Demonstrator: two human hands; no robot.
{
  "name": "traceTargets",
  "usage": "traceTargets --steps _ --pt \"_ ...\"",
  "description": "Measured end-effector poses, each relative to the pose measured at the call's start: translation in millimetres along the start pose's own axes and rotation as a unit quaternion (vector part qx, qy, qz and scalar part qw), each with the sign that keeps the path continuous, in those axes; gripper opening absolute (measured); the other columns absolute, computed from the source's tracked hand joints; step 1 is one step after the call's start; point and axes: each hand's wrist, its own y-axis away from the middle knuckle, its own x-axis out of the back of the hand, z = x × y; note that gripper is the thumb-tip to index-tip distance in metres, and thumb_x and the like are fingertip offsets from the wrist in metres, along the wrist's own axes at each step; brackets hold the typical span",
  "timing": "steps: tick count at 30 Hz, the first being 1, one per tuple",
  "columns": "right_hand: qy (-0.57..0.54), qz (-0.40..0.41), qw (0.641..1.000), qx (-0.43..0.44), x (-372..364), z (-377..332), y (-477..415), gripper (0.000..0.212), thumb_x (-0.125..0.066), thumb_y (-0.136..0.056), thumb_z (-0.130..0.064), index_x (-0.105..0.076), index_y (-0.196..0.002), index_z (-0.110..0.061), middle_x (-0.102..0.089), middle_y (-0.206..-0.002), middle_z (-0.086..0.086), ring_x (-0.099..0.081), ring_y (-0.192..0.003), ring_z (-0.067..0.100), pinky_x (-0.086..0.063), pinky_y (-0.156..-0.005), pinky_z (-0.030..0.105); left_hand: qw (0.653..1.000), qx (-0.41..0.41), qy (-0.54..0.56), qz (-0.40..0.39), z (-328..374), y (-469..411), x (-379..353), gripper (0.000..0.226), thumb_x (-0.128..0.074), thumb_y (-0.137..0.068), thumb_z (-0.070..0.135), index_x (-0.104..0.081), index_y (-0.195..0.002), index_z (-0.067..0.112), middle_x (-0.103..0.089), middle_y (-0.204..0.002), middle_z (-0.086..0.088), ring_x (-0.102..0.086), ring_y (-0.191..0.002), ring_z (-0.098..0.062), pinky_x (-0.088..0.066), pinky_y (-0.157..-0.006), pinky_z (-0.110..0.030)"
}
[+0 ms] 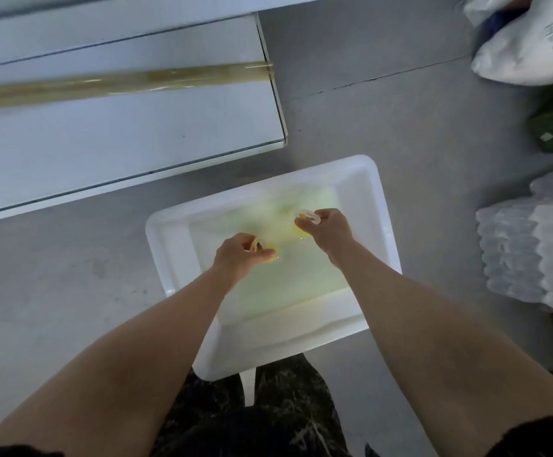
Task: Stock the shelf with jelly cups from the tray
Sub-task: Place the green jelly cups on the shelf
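Running along the upper left, the white shelf (120, 133) stood bare apart from a yellowish clear strip (120, 82) along one edge; its lowest board ended just short of the tray's far left corner. Below and right of it, the white plastic tray (169, 245) sat on the grey floor (54, 275), directly in front of the person's dark patterned trousers (285, 407).

Both bare forearms reached down into the tray. The left hand (235, 258) hovered over the tray's left-centre, its fingers (265, 253) curled closed around a jelly cup (256, 245), of which only a sliver of the orange and green lid showed between thumb and forefinger. A yellow cup (276, 258) lay just under that hand on the tray's bottom.

Further right and a little farther away, the right hand (328, 229) pinched a second jelly cup (308, 216) at its rim, the round white lid with red and yellow print facing up. The tray's far end was washed out and blurred, so whatever lay there could not be made out.

At the right edge, well apart from the tray, stacked clear packaging (532, 245) and white bags (525, 51) lay on the floor.
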Motion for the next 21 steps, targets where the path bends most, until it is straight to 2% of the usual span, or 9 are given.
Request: traceTargets --steps 4,10,13,14,17,19,21 --pt "-0.01 0.0 0.999 0.049 21 -14 34 0.066 -0.08 -0.078 -0.039 -0.052 -0.132 -0.014 -0.062 -0.116 0.002 -0.06 -0.103 0.018 -0.044 -0.082 0.026 0.999 -0.036 0.022 0.011 23 28 20 0.043 -0.085 -0.066 0.047 -0.071 -0.099 0.023 -0.069 -0.092 0.002 -0.065 -0.087 -0.023 -0.056 -0.086 -0.04" --pt "0.041 0.018 0.985 0.168 65 -56 97 0.046 -0.083 -0.068 -0.047 -0.062 -0.101 -0.022 -0.065 -0.093 -0.007 -0.063 -0.086 0.013 -0.043 -0.063 0.021 0.992 -0.097 0.064 0.045 83 90 60 0.049 -0.08 -0.051 0.058 -0.073 -0.081 0.02 -0.061 -0.074 0.007 -0.057 -0.076 -0.016 -0.048 -0.073 -0.031" --pt "0.064 0.039 0.967 0.244 87 -85 128 0.046 -0.083 -0.061 -0.053 -0.061 -0.087 -0.023 -0.06 -0.077 -0.009 -0.061 -0.073 0.012 -0.039 -0.057 0.019 0.984 -0.132 0.098 0.072 118 129 85 0.048 -0.088 -0.058 0.047 -0.073 -0.093 0.019 -0.067 -0.091 0.004 -0.064 -0.086 -0.017 -0.054 -0.084 -0.037" --pt "0.07 0.047 0.96 0.265 95 -96 140 0.045 -0.083 -0.063 -0.051 -0.06 -0.089 -0.023 -0.059 -0.078 -0.009 -0.058 -0.072 0.01 -0.039 -0.057 0.019 0.981 -0.14 0.109 0.082 130 143 94 0.049 -0.09 -0.059 0.042 -0.071 -0.097 0.018 -0.069 -0.096 0.003 -0.065 -0.087 -0.017 -0.054 -0.086 -0.037" --pt "0.073 0.065 0.942 0.32 118 -131 181 0.048 -0.084 -0.066 -0.047 -0.061 -0.098 -0.02 -0.064 -0.088 -0.008 -0.06 -0.079 0.011 -0.041 -0.064 0.021 0.972 -0.179 0.114 0.104 165 187 121 0.065 -0.09 -0.047 0.048 -0.069 -0.1 0.017 -0.069 -0.106 -0.001 -0.066 -0.089 -0.015 -0.054 -0.083 -0.032" --pt "0.076 0.076 0.928 0.356 132 -155 209 0.044 -0.084 -0.067 -0.044 -0.062 -0.098 -0.022 -0.064 -0.088 -0.009 -0.062 -0.083 0.011 -0.041 -0.063 0.019 0.963 -0.218 0.11 0.11 188 219 140 0.06 -0.092 -0.056 0.039 -0.069 -0.104 0.011 -0.069 -0.111 -0.008 -0.063 -0.088 -0.016 -0.052 -0.077 -0.03" --pt "0.071 0.077 0.914 0.391 145 -178 236 0.041 -0.085 -0.07 -0.04 -0.061 -0.099 -0.024 -0.065 -0.089 -0.01 -0.062 -0.084 0.01 -0.04 -0.061 0.013 0.958 -0.24 0.095 0.128 210 250 158 0.058 -0.092 -0.06 0.033 -0.067 -0.107 0.01 -0.067 -0.113 -0.009 -0.063 -0.096 -0.02 -0.051 -0.082 -0.032"
